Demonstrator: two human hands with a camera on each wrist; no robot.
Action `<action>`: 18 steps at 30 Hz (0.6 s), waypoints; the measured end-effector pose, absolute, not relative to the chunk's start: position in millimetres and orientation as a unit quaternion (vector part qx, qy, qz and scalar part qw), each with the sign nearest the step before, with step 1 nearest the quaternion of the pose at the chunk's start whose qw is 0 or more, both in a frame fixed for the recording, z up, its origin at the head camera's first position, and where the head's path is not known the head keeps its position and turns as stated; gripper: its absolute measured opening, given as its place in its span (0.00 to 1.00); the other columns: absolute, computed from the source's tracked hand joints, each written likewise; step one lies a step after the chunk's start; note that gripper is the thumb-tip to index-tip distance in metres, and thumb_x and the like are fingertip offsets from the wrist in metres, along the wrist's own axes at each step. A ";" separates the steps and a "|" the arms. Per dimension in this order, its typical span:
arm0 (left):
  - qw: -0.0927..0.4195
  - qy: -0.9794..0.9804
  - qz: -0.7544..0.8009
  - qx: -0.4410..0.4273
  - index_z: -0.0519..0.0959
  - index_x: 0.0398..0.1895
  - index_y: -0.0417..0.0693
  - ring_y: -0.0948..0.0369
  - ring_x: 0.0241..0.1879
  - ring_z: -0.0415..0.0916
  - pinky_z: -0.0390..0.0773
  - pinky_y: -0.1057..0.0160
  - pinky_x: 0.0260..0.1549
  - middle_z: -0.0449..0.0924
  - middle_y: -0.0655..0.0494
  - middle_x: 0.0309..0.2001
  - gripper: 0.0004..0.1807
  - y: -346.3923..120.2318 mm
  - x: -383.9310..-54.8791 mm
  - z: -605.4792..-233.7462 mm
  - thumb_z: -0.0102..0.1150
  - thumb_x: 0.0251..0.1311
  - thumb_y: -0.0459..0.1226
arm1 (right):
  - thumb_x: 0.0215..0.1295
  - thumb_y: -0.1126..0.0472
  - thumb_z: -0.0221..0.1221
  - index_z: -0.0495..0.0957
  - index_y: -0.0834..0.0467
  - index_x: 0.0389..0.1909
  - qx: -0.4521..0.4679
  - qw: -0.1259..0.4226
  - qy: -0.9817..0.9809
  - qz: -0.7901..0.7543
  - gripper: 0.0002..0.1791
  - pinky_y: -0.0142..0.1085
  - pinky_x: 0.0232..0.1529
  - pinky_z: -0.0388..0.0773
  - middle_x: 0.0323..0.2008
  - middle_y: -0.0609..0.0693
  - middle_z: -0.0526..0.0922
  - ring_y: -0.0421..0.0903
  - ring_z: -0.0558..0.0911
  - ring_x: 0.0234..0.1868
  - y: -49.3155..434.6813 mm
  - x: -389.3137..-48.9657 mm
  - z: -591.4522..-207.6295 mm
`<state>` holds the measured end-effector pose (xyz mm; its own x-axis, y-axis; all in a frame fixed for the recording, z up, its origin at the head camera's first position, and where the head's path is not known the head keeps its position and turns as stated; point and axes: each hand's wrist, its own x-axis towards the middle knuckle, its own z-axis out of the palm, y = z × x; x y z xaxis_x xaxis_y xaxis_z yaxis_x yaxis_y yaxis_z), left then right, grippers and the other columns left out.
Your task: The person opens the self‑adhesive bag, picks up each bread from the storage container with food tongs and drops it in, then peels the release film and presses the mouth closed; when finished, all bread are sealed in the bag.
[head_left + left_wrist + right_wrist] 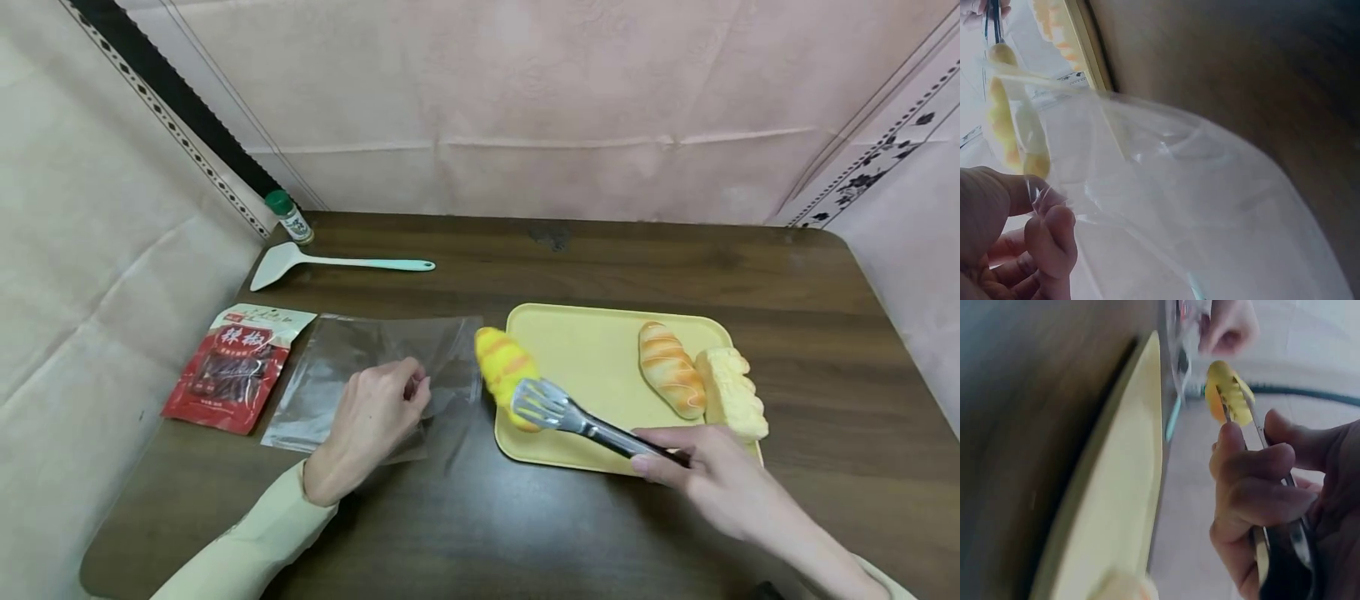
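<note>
- The left hand [381, 400] pinches with thumb [1019, 190] and index finger [1050, 244], other fingers curled beside them.
- The right hand [712, 475] grips, its thumb opposite bent fingers [1260, 497].
- The left forearm [255, 533] slants back leftward from its hand, the right forearm [813, 542] back rightward.
</note>
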<state>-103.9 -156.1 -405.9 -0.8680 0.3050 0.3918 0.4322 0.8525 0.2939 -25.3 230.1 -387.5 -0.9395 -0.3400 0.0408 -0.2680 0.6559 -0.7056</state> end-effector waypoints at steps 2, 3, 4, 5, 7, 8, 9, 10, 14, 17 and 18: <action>0.174 -0.947 -0.188 -0.196 0.86 0.30 0.42 0.65 0.18 0.74 0.77 0.64 0.19 0.85 0.55 0.23 0.05 -156.4 -102.7 -406.0 0.74 0.59 0.28 | 0.73 0.60 0.68 0.89 0.45 0.41 -0.173 0.087 0.903 -0.383 0.05 0.29 0.23 0.63 0.25 0.32 0.77 0.26 0.64 0.23 218.0 -31.2 -385.5; 0.179 -0.945 -0.187 -0.197 0.86 0.31 0.42 0.64 0.19 0.76 0.78 0.63 0.19 0.86 0.54 0.23 0.04 -156.5 -102.2 -406.1 0.75 0.59 0.28 | 0.74 0.58 0.67 0.88 0.45 0.40 -0.172 0.107 0.901 -0.384 0.04 0.29 0.23 0.64 0.24 0.32 0.76 0.27 0.65 0.23 212.4 -34.1 -384.4; 0.186 -0.943 -0.188 -0.201 0.87 0.32 0.41 0.63 0.19 0.77 0.79 0.62 0.19 0.86 0.53 0.24 0.04 -156.1 -102.1 -406.1 0.75 0.59 0.28 | 0.74 0.57 0.67 0.88 0.45 0.39 -0.168 0.125 0.898 -0.387 0.04 0.30 0.22 0.63 0.22 0.33 0.74 0.28 0.65 0.21 207.6 -36.2 -383.3; 0.193 -0.941 -0.188 -0.205 0.87 0.33 0.41 0.62 0.19 0.78 0.80 0.61 0.20 0.87 0.53 0.25 0.03 -155.7 -101.9 -406.0 0.75 0.60 0.28 | 0.74 0.57 0.67 0.88 0.46 0.39 -0.171 0.138 0.894 -0.391 0.04 0.30 0.22 0.63 0.22 0.33 0.74 0.28 0.65 0.21 203.3 -38.5 -383.3; 0.210 -0.934 -0.187 -0.219 0.88 0.34 0.40 0.60 0.20 0.81 0.82 0.59 0.20 0.88 0.51 0.27 0.03 -155.4 -101.3 -406.4 0.74 0.60 0.28 | 0.75 0.55 0.66 0.90 0.47 0.41 -0.167 0.166 0.885 -0.401 0.04 0.30 0.22 0.64 0.21 0.36 0.75 0.29 0.66 0.21 195.8 -43.0 -382.4; 0.219 -0.931 -0.183 -0.226 0.88 0.35 0.39 0.59 0.21 0.82 0.83 0.59 0.21 0.88 0.50 0.28 0.03 -155.3 -100.8 -406.5 0.74 0.61 0.28 | 0.74 0.55 0.67 0.90 0.48 0.43 -0.165 0.176 0.882 -0.404 0.05 0.30 0.22 0.64 0.21 0.37 0.76 0.29 0.67 0.21 192.4 -45.1 -382.4; 0.226 -0.929 -0.178 -0.234 0.88 0.36 0.39 0.58 0.22 0.83 0.84 0.58 0.22 0.89 0.50 0.29 0.03 -155.1 -100.5 -406.8 0.74 0.61 0.28 | 0.74 0.54 0.67 0.91 0.49 0.44 -0.162 0.186 0.879 -0.407 0.06 0.30 0.22 0.65 0.21 0.38 0.78 0.30 0.68 0.22 189.2 -47.0 -382.2; 0.232 -0.926 -0.172 -0.241 0.88 0.37 0.38 0.58 0.23 0.84 0.85 0.57 0.23 0.89 0.49 0.29 0.03 -154.9 -100.0 -407.0 0.75 0.61 0.28 | 0.74 0.54 0.67 0.91 0.50 0.45 -0.160 0.193 0.877 -0.410 0.07 0.30 0.23 0.65 0.22 0.39 0.79 0.30 0.69 0.22 186.3 -49.0 -381.9; 0.254 -0.916 -0.149 -0.271 0.88 0.38 0.38 0.57 0.24 0.83 0.84 0.58 0.22 0.86 0.49 0.29 0.05 -154.1 -97.7 -407.6 0.75 0.61 0.27 | 0.74 0.54 0.66 0.91 0.52 0.43 -0.154 0.218 0.868 -0.418 0.08 0.31 0.23 0.64 0.22 0.41 0.80 0.32 0.69 0.22 176.1 -58.3 -379.3; 0.275 -0.906 -0.139 -0.291 0.86 0.38 0.39 0.58 0.23 0.77 0.79 0.59 0.18 0.81 0.51 0.27 0.07 -153.4 -96.4 -408.4 0.72 0.60 0.24 | 0.75 0.55 0.65 0.90 0.54 0.40 -0.143 0.241 0.859 -0.428 0.08 0.30 0.22 0.62 0.22 0.43 0.79 0.34 0.67 0.20 167.6 -66.6 -377.3; 0.281 -0.902 -0.137 -0.296 0.85 0.39 0.39 0.58 0.22 0.75 0.78 0.60 0.16 0.79 0.51 0.27 0.08 -153.2 -96.0 -408.7 0.71 0.59 0.23 | 0.76 0.56 0.65 0.90 0.55 0.40 -0.136 0.251 0.854 -0.435 0.09 0.30 0.22 0.62 0.23 0.43 0.79 0.35 0.67 0.20 164.1 -69.2 -377.0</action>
